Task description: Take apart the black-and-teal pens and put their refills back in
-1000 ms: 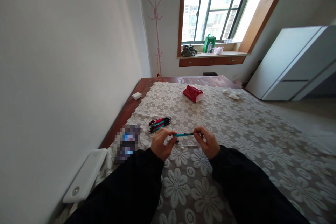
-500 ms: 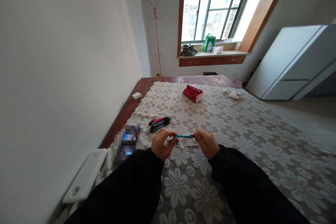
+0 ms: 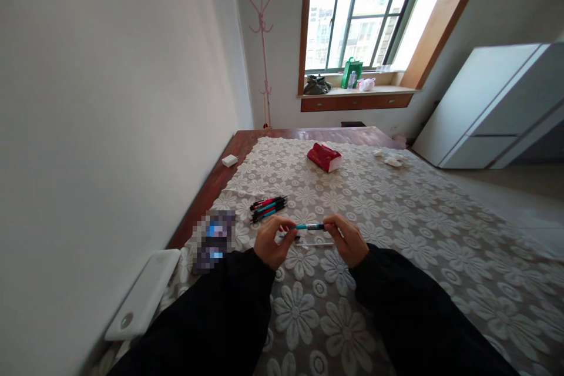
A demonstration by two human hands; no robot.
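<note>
Both hands hold one teal pen (image 3: pixel 308 227) above a lace cloth (image 3: pixel 396 235) with a white flower pattern. The left hand (image 3: pixel 272 241) pinches the pen's left end between thumb and fingertips, and the right hand (image 3: pixel 349 239) pinches its right end the same way, the other fingers curled in. The pen lies level, its long axis running left to right across the view, with a darker part toward the right hand; which end is the tip is too small to tell. Just below it, on the cloth between the hands, lies a thin pale stick (image 3: pixel 315 244), also left to right; what it is cannot be made out. A bundle of pens (image 3: pixel 268 208), red, teal and black, lies on the cloth just beyond the left hand, slanting up to the right. A blurred, pixelated patch (image 3: pixel 213 239) hides whatever sits left of the hands. A white flat device (image 3: pixel 143 295) lies at the near left edge by the wall. Farther off on the cloth is a red packet (image 3: pixel 325 157) with white sheets showing at its open side, and small white scraps (image 3: pixel 388 158) to its right. A green bag (image 3: pixel 351 72) stands on the window sill (image 3: pixel 383 91); its contents are hidden.
</note>
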